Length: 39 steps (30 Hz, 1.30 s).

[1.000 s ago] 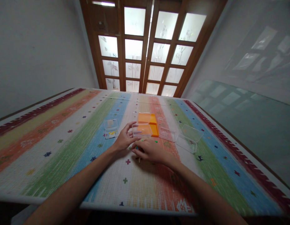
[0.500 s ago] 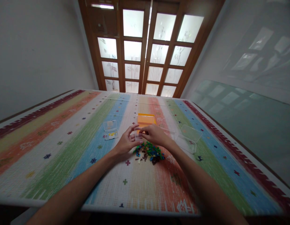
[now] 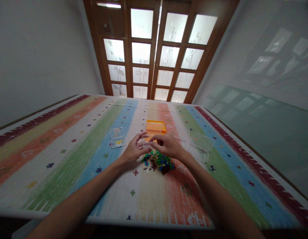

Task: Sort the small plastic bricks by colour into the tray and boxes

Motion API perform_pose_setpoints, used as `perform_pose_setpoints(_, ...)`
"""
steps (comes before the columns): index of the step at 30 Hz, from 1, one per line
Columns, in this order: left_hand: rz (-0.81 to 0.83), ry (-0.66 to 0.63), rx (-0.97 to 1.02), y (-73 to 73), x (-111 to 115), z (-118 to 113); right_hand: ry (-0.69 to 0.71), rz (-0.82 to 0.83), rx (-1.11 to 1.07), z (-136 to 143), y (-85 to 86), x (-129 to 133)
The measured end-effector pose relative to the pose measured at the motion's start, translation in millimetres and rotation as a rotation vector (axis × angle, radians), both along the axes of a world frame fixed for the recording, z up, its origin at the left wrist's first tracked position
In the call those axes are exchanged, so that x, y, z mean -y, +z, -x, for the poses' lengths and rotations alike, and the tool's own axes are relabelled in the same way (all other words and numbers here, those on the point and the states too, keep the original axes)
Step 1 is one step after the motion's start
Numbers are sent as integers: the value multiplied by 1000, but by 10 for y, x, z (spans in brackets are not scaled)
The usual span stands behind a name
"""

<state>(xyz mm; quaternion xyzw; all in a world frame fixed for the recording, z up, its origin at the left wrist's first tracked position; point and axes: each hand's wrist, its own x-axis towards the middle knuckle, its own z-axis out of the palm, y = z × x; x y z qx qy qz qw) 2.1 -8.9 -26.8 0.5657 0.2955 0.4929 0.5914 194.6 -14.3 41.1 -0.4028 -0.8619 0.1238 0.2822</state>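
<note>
L hand point(image 3: 134, 149) & R hand point(image 3: 167, 146) bare, w/ slim fingers point(image 3: 139, 136). L forearm point(image 3: 91, 191) & R forearm point(image 3: 211, 186) also bare, smooth, narrow nr wrists point(image 3: 121, 162), wider twd elbows. Nails too small to tell.

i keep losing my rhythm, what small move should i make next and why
Probably lift the right hand back to the loose pieces: its fingertips are at the clear box, the left hand is beside it, and the pile lies close by. Whether it pinches a piece is unclear; if so, release it there first.
</note>
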Motion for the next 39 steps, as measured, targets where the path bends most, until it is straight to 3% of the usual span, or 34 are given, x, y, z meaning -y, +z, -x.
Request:
perform_pose_setpoints(5, -11, 30, -16, -14, -3, 16, 288, 134, 133, 12, -28, 253)
perform_pose_setpoints(9, -20, 19, -10, -19, -4, 19, 380, 215, 308, 47, -135, 363)
perform_pose_setpoints(14, -32, 14, -4, -30, -6, 16, 378, 178, 371, 65, -288, 386)
perform_pose_setpoints(21, -43, 23, -33, -27, -15, 21, 354, 165, 431, 107, -320, 394)
perform_pose_setpoints(29, -24, 29, -22, -21, -13, 19, 354, 35, 455, 99, -452, 375)
perform_pose_setpoints(39, -7, 25, -28, -4, -13, 16, 327, 3, 518, 117, -385, 419)
